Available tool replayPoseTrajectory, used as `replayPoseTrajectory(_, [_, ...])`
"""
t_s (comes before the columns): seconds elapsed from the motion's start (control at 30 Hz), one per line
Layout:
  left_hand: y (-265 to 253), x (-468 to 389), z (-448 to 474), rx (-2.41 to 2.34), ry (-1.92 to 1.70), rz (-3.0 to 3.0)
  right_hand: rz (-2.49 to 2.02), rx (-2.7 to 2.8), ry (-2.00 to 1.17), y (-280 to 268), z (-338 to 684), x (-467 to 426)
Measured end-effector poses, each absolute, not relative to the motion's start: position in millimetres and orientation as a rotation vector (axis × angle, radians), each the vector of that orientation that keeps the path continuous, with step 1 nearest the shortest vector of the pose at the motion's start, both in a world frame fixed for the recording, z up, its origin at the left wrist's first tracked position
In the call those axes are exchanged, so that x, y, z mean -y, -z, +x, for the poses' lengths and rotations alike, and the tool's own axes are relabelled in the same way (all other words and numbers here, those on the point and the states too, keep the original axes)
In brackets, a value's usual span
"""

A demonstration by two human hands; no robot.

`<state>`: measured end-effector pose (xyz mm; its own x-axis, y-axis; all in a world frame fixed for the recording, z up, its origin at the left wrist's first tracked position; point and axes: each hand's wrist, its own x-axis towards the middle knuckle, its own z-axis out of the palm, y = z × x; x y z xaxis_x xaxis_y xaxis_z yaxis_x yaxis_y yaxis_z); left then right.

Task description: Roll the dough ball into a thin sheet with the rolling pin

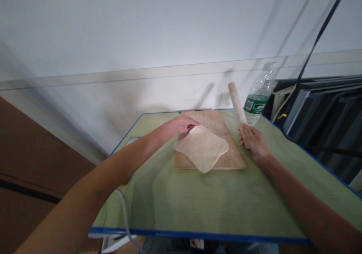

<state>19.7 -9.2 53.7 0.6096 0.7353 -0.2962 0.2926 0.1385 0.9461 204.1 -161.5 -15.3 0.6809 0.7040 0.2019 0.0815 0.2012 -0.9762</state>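
Observation:
A thin, flat sheet of pale dough (202, 148) lies over a wooden cutting board (210, 120), its near corner hanging slightly past the board's front edge. My left hand (188, 123) pinches the far edge of the dough between thumb and fingers. To the right of the board, my right hand (252, 139) is wrapped around the lower end of a floured rolling pin (236, 103), which tilts upward, away from the dough. Flour is smeared over the board's far part and on my right fingers.
A clear plastic bottle (257, 97) with a green label stands behind my right hand. The green tabletop (220, 205) has blue edging, with a white wall behind. Dark flat panels (333, 110) stack at the right. A pale cable (124, 212) crosses the front left edge.

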Motion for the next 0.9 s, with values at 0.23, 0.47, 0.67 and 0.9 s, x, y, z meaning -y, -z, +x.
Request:
replayPoseTrajectory(0.23, [-46,9,30,-1.026,-0.696,1.577,-1.381,0.790,-0.453,14,203,161])
replayPoseTrajectory(0.47, [-49,-12,22,-1.203,-1.044,1.768,-1.723,1.156,-0.080,13,205,167])
replayPoseTrajectory(0.67, [-78,7,-15,-1.015,-1.332,2.069,-2.100,1.607,0.417,9,194,180])
replayPoseTrajectory(0.9, [-58,58,-56,-0.776,-0.440,2.854,-1.741,2.091,0.829,-1,183,187])
